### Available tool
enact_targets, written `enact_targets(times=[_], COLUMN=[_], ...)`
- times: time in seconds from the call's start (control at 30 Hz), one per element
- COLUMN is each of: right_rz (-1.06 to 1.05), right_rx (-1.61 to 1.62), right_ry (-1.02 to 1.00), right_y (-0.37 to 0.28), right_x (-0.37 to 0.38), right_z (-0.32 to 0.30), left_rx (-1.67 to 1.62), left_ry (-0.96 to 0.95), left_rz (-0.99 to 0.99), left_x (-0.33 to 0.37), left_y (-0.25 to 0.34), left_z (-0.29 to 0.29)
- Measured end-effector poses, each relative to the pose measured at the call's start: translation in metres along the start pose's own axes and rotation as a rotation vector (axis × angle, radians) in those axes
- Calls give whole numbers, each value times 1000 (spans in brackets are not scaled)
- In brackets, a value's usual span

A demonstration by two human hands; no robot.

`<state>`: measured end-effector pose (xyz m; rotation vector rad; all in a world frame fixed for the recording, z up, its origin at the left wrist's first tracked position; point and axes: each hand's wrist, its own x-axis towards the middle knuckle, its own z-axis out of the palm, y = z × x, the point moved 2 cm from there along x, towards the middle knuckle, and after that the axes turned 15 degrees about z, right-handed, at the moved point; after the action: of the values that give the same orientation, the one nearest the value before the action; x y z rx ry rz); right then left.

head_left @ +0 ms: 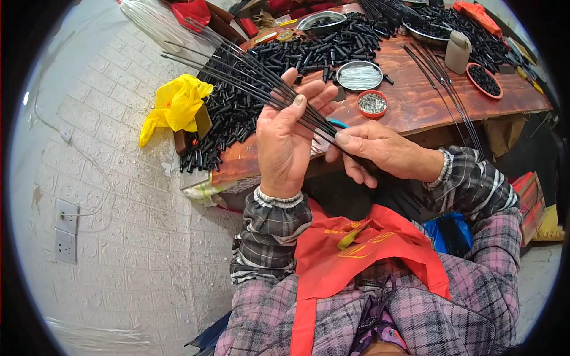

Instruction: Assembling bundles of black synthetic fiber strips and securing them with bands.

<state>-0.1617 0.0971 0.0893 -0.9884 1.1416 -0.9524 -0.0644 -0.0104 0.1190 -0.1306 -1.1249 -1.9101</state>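
1. Left hand (284,142), centre of the frame: raised with the palm turned away, fingers and thumb closed around a bundle of thin black rods (237,71).
2. Bundle of thin black rods: it runs from between the two hands up toward the upper left of the frame, where the rods fan apart above the bench edge.
3. Right hand (380,151), just right of centre: thumb and fingers pinch the lower end of the same bundle, touching the left hand's fingers. A bit of turquoise shows just above its thumb; what it is cannot be told.
4. Reddish-brown wooden bench (427,101), upper half of the frame: it carries a large heap of short black tubes (297,53) spilling to its left edge.
5. Round metal dish of pale wire pieces (359,76), above the hands, with a small red dish of silvery bits (372,103) just beside it.
6. Crumpled yellow plastic bag (178,104), left of the bench, near the tube heap.
7. Red apron (350,255), lower centre, worn over plaid sleeves.
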Motion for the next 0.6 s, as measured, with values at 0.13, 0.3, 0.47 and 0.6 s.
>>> enact_targets(times=[0.13,0.3,0.47,0.6], right_rz=[-99,-139,-490,-652], right_rx=[-163,38,-340,-553], right_ry=[150,180,479,719], right_y=[7,-1,-1,-8], right_x=[12,14,19,11], right_z=[1,11,1,5], left_rx=[-55,-16,-31,-52], left_ry=[-44,-70,-98,-66], left_rz=[-33,-74,-82,-108], left_x=[4,11,14,13], left_y=[1,7,8,8], left_z=[-4,-10,-10,-7])
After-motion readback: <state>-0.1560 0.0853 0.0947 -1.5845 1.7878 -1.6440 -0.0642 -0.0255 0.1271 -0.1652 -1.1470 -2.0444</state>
